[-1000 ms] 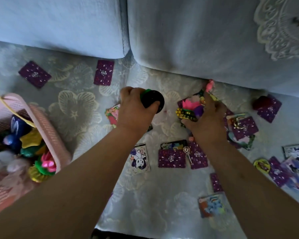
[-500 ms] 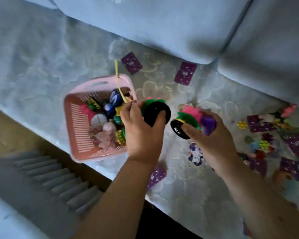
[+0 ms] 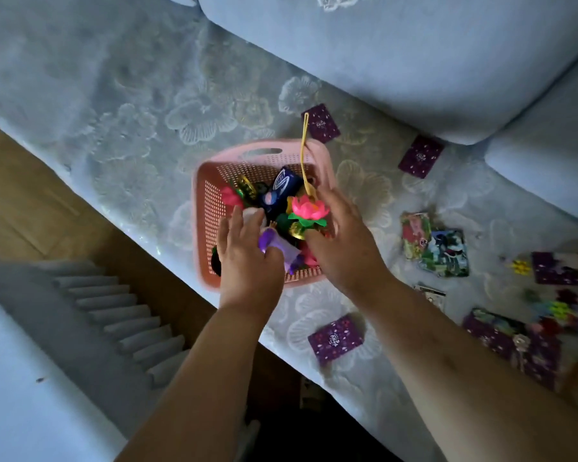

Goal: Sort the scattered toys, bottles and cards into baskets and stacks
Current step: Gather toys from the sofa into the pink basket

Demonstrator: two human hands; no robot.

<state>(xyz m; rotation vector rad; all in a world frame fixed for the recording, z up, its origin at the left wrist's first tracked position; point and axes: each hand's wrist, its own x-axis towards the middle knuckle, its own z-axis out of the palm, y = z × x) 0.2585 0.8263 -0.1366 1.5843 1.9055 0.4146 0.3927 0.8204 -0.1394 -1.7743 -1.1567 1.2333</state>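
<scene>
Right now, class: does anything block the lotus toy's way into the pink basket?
Nothing visible does. The lotus toy sits over the open pink basket, by the right hand, with only heaped toys below.

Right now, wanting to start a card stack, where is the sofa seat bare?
Bare: the broad seat cover left of the pink basket, up to the back cushion; a narrow strip between basket and picture cards. Crowded: the right end, purple cards and toys.

1. Dim, cool light gives a bluish cast to the pale blue embossed sofa seat (image 3: pixel 147 105).
2. A faint sheen runs along its front edge; the bare forearms (image 3: pixel 194 378) are shadowed.
3. The purple cards (image 3: pixel 548 348) at the right edge are motion-blurred; the pink plastic lattice basket (image 3: pixel 211 195) is sharper.
</scene>
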